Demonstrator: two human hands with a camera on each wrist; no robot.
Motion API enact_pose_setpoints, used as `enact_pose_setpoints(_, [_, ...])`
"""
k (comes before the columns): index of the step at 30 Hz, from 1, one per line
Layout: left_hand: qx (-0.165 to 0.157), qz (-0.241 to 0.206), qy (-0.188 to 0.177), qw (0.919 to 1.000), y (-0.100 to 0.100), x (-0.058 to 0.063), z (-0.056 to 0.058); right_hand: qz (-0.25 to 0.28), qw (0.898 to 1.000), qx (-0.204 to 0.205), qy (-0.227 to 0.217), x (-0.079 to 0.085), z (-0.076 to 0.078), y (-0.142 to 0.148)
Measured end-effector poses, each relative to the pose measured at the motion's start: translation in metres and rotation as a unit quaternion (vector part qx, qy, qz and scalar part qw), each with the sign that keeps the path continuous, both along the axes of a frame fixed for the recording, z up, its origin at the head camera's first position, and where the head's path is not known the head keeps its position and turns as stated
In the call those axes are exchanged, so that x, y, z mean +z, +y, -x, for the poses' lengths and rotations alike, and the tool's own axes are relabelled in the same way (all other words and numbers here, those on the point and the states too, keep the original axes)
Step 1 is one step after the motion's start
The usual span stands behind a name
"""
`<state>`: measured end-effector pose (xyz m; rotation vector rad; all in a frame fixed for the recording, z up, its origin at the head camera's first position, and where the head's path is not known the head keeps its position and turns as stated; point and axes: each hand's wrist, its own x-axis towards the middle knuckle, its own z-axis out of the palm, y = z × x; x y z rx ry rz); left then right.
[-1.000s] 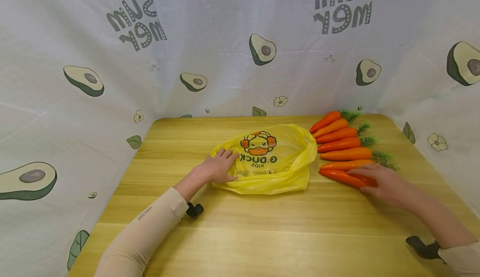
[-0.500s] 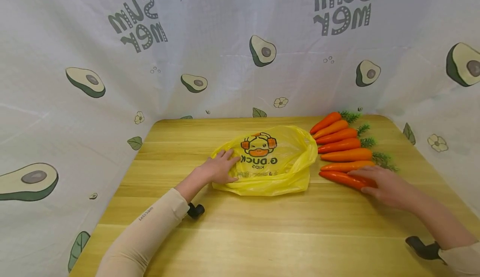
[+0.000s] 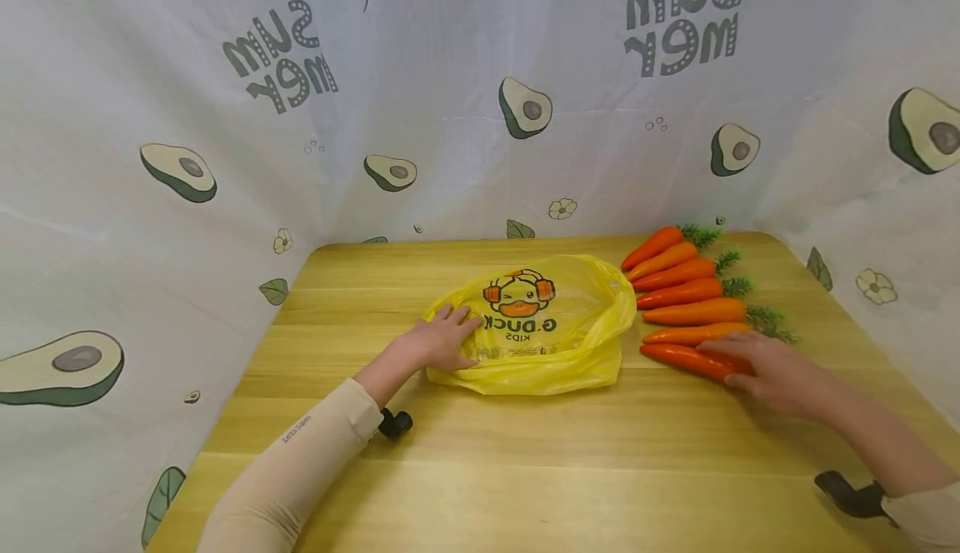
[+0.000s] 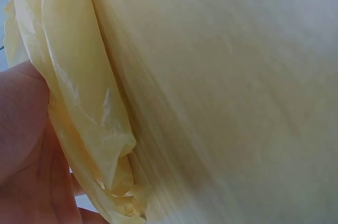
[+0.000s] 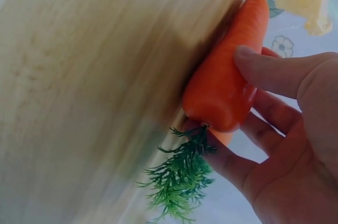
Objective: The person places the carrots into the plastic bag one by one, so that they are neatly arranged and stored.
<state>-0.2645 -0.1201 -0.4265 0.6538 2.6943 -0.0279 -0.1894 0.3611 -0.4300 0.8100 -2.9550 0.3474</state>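
A yellow plastic bag (image 3: pixel 570 311) printed with a duck lies flat on the wooden table. My left hand (image 3: pixel 447 341) rests on its left end with the fingers spread. The left wrist view shows the bag's crumpled edge (image 4: pixel 84 86) against that hand's palm side. At the right, my right hand (image 3: pixel 776 370) holds the nearest carrot (image 3: pixel 684 358) of a row, by its thick end. In the right wrist view the thumb (image 5: pixel 264 68) presses one side of this orange-red carrot and the fingers curl around the other. Its green leafy top (image 5: pixel 179 179) hangs free below the hand.
Several more carrots (image 3: pixel 693 312) with green tops fan out along the table's right side, their tips toward the bag. A white curtain (image 3: pixel 450 78) printed with avocados stands behind the wooden table (image 3: pixel 525 470). Black camera mounts (image 3: pixel 851 495) sit at the wrists.
Both hands keep their places on the bag and the carrot. Only the head view has tilted a little, so the scene sits slightly lower.
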Motion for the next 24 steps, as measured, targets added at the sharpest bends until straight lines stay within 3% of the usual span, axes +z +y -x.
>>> enact_pose_setpoints(13, [-0.002,0.003,0.002,1.0,0.001,-0.003,0.001,-0.009,1.0,-0.011,-0.018,0.019,-0.002,-0.005])
enact_pose_setpoints(24, [-0.002,-0.001,-0.003,1.0,0.0,-0.002,0.0,-0.022,0.999,0.023,0.034,0.04,0.009,-0.018])
